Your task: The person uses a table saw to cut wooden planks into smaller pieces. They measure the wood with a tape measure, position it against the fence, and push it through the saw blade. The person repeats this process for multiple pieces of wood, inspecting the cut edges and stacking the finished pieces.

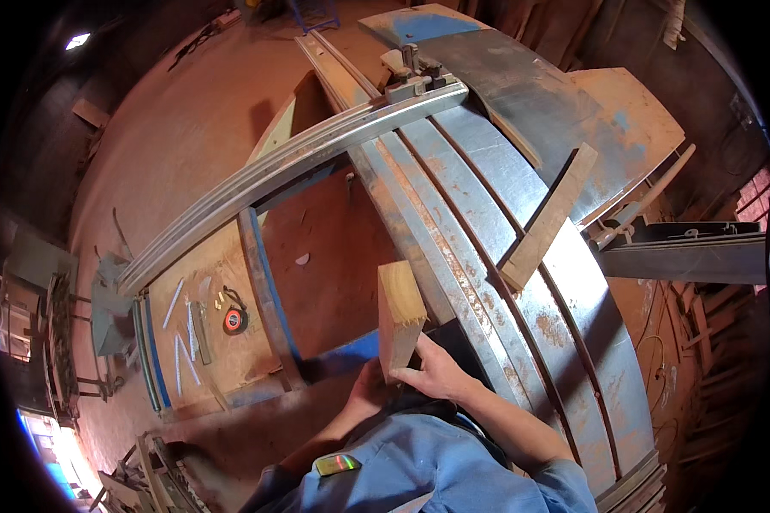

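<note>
I held a wood block [399, 316] upright in both hands. My right hand [435, 369] was closed around its lower right edge, fingers wrapped on the front face. My left hand [370, 389] gripped the base from the left, partly hidden behind the block. The block rose above both hands, standing beside the left edge of the steel channels [479, 231] on the surface. A square [546, 218] lay across those channels, well apart. A tape measure [235, 320] sat far left.
</note>
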Demonstrator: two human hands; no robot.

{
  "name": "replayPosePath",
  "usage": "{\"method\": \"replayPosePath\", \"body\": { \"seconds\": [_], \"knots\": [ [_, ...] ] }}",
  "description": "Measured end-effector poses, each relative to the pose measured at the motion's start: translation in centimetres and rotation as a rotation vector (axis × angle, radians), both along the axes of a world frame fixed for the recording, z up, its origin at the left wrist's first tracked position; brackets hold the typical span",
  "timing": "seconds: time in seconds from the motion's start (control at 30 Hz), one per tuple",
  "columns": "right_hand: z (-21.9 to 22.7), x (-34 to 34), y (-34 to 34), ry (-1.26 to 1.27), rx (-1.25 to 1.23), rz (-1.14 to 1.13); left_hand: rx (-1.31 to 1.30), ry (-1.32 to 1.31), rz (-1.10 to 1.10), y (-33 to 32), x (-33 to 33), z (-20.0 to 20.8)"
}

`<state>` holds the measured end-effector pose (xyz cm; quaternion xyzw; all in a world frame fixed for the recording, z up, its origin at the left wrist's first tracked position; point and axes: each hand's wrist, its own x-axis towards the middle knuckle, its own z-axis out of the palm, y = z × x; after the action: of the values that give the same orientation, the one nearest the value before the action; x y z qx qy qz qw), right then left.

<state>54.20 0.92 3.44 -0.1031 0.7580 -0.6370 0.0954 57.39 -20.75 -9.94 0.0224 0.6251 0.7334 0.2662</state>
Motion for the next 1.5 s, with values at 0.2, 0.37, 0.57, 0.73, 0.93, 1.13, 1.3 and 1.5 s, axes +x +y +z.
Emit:
{"method": "replayPosePath", "body": {
  "seconds": [0.2,0.37,0.57,0.73,0.93,1.13,1.3,1.5],
  "knots": [
    [-0.1,0.7,-0.2,-0.014,0.024,0.088,0.223,-0.258,0.11,-1.1,-0.1,-3.3],
    [-0.5,1.4,-0.2,-0.044,0.033,0.102,0.472,-0.429,0.194,-0.9,0.4,-1.6],
    [-0.4,2.0,0.1,-0.02,-0.016,0.115,0.367,-0.182,0.208,-1.2,1.9,-3.6],
    [-1.7,2.7,0.8,0.033,-0.014,0.126,0.412,-0.152,0.191,-0.9,2.0,-2.6],
    [-2.9,3.7,1.0,0.194,-0.032,0.126,-0.013,0.145,0.231,-0.8,2.1,-1.6],
    [-2.2,4.6,1.8,0.191,-0.071,0.104,0.115,-0.037,0.339,-1.4,2.5,-0.8],
    [0.3,5.9,4.3,-0.002,-0.327,-0.041,-0.802,0.906,-0.176,1.3,-0.9,5.8],
    [2.0,9.1,7.4,-0.22,-0.496,-0.777,-0.577,1.112,-0.475,10.2,-2.6,12.8]
  ]
}}
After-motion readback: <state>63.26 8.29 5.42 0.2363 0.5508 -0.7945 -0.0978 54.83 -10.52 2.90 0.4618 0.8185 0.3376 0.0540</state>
